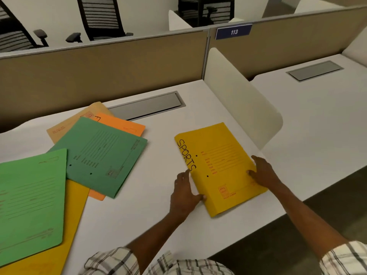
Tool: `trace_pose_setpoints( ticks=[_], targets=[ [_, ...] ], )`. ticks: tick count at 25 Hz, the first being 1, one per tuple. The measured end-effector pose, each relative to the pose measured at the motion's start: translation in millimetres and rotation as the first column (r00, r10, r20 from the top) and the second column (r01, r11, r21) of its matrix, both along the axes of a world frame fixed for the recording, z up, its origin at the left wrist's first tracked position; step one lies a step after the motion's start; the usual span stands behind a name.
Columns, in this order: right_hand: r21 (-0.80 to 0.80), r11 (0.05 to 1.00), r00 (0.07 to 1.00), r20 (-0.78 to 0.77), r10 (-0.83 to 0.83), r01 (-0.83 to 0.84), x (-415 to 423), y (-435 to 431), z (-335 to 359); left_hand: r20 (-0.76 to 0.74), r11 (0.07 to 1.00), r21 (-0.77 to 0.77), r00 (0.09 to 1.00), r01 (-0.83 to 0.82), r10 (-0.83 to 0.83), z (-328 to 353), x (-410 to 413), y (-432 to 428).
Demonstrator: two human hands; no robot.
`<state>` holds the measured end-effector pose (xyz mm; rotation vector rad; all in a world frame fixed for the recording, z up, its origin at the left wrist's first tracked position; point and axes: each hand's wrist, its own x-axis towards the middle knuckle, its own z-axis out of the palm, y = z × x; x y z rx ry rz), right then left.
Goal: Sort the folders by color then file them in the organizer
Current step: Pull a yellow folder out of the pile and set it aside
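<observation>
A yellow folder [218,167] marked SPORTS lies flat on the white desk [151,207], right of the middle. My left hand [185,192] touches its left edge with fingers straight and the thumb at the lower edge. My right hand [262,171] rests on its right edge, fingers spread over the cover. To the left lies a loose pile: a dark green folder [101,155], a light green folder [29,203], an orange folder [121,124], a tan folder [79,120] and a second yellow folder [73,211] partly under the greens. No organizer is in view.
A white rounded divider panel [242,104] stands just right of the SPORTS folder. A grey cable hatch [147,106] sits at the desk's back. The tan partition wall [99,70] runs behind, with a blue 113 sign [234,31]. The desk's front edge drops off at the right.
</observation>
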<state>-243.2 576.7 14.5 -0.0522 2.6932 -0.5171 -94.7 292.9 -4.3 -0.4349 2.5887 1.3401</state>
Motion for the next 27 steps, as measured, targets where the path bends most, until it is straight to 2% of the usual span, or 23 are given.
trace_pose_setpoints(
  ticks=[2, 4, 6, 9, 17, 21, 24, 27],
  targets=[
    [-0.011, 0.997, 0.991, -0.112, 0.074, -0.076, 18, -19, -11, -0.063, 0.95, -0.251, 0.976, 0.185, -0.206, -5, -5, 2],
    [0.031, 0.985, 0.979, -0.108, 0.173, -0.17, 38, -39, -26, -0.039, 0.854, -0.388, 0.92, 0.346, -0.39, -9, -12, 4],
    [0.095, 0.973, 0.974, -0.059, 0.218, -0.212, 54, -51, -41, 0.011, 0.783, -0.419, 0.865, 0.46, -0.502, -11, -18, 9],
    [0.129, 0.968, 0.972, -0.069, 0.224, -0.214, 63, -46, -50, 0.064, 0.732, -0.414, 0.82, 0.541, -0.569, -13, -22, 18],
    [0.196, 0.963, 0.97, -0.12, 0.21, -0.184, 65, -33, -47, 0.063, 0.702, -0.468, 0.812, 0.538, -0.58, -13, -32, 34],
    [0.207, 0.974, 0.947, -0.281, 0.154, -0.097, 72, -62, -36, 0.002, 0.73, -0.496, 0.841, 0.47, -0.541, -15, -25, 18],
    [0.188, 0.968, 0.904, -0.362, 0.226, -0.167, 83, -108, -29, -0.02, 0.742, -0.554, 0.885, 0.378, -0.466, -13, -12, -7],
    [0.201, 0.942, 0.877, -0.353, 0.327, -0.271, 96, -157, -31, -0.05, 0.762, -0.587, 0.927, 0.274, -0.372, -10, 18, -40]
  ],
)
